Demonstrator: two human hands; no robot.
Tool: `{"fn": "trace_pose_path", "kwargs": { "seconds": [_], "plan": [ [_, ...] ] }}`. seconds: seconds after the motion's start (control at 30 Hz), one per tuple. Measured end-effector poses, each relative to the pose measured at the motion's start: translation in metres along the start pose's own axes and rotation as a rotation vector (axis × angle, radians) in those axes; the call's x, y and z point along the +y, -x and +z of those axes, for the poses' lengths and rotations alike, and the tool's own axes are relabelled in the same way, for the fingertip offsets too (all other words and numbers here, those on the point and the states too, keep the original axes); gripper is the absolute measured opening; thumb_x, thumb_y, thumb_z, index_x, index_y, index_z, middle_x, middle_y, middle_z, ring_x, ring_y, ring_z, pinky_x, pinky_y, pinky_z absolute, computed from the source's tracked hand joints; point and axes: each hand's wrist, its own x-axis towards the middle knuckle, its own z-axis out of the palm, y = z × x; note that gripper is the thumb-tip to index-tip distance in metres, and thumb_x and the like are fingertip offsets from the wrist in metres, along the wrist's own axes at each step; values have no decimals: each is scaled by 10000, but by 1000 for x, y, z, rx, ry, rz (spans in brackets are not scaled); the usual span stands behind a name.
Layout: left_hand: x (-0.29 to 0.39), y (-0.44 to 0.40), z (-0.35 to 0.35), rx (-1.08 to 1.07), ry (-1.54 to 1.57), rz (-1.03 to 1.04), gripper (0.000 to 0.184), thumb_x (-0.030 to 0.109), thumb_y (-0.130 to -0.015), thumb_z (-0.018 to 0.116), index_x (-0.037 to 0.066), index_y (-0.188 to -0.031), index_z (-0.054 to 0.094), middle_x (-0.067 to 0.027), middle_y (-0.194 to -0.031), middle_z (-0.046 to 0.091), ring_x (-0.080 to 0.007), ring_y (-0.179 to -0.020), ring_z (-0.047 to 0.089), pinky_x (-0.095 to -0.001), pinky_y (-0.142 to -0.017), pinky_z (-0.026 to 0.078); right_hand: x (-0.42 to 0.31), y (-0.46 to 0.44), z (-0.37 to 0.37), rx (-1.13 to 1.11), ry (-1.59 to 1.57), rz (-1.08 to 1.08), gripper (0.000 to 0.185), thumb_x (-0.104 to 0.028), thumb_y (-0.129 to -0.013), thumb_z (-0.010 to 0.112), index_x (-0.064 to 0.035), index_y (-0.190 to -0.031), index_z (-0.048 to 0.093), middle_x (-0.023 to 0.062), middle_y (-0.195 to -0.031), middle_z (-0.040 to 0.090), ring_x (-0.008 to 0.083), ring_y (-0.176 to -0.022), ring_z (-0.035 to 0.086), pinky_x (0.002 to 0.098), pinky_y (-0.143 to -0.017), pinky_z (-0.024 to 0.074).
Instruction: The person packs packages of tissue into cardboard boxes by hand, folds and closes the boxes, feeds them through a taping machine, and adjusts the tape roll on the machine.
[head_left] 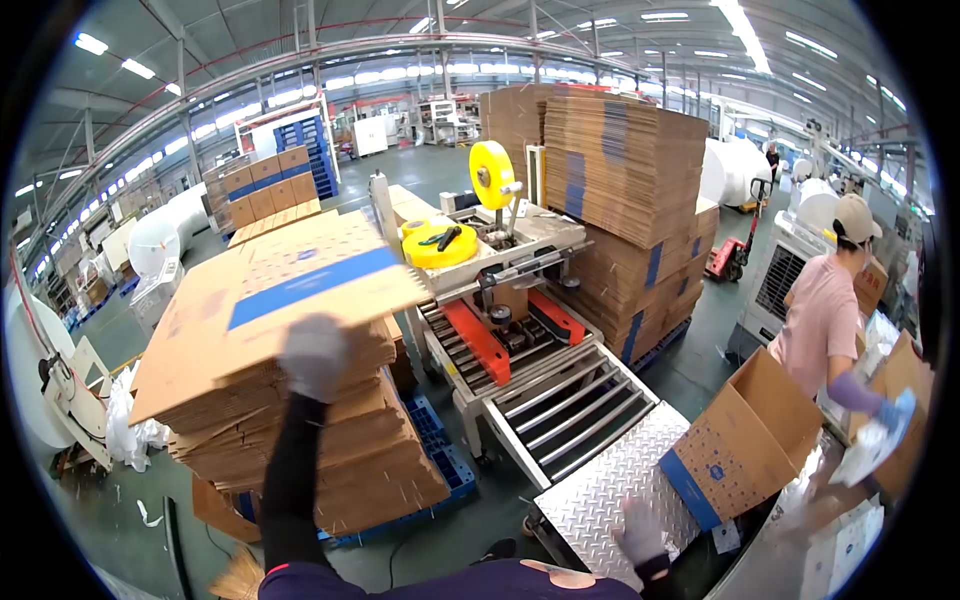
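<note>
Left fingers [314, 332] blurred at flattened carton [305, 287]; grip unclear

Roomy, industrial. Green floor [385, 172]; bright lamps [138, 68] under grey roof [240, 32]; slim columns [181, 65]; band of bright windows [368, 77] along far side.

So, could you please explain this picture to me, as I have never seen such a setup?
It comes from one camera worn on a person's head, looking forward and down. The gloved left hand is at the edge of a flattened cardboard stack; blur hides whether it grips. The right hand, fingers spread, is over a patterned metal plate. Ahead, a roller track adjoins a machine carrying yellow rolls. A tilted open box is beside the plate.
</note>
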Motion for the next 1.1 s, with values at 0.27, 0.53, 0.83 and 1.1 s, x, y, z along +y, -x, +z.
{"fn": "trace_pose_path", "kwargs": {
  "seconds": [0.27,0.53,0.83,1.1],
  "plan": [
    [253,-85,-180,-130,692,557,112,169,-764,595,100,-679,574,-40,-618,540,-183,-632,576,-317,-608,425,-146,-77,-229,783,29,-298,178,-81,-767,656,-82,-911,552,46,-764,621,259,-648,608,364,-561,475],
    [328,-28,-11,-696,1164,598,360,429,-714,752,104,-752,600,-93,-608,603,-325,-615,640,-431,-564,474,-2,54,-188,351,416,250,243,-202,-690,733,-111,-775,524,90,-707,540,313,-685,551,440,-604,415],
    [377,-50,-24,-860,1301,632,369,432,-956,504,81,-899,603,-143,-679,627,-357,-675,652,-479,-610,481,63,16,-161,899,705,835,608,-379,-945,574,48,-1352,429,247,-1384,444,386,-1297,412,448,-1110,295],
    [418,-97,36,-1129,1209,864,560,525,-950,467,15,-1019,686,-227,-928,694,-413,-899,662,-475,-791,504,34,69,-114,1051,-304,878,816,-410,-933,583,-1,-1515,181,227,-1544,250,378,-1411,277,436,-1158,267]
  ]
}}
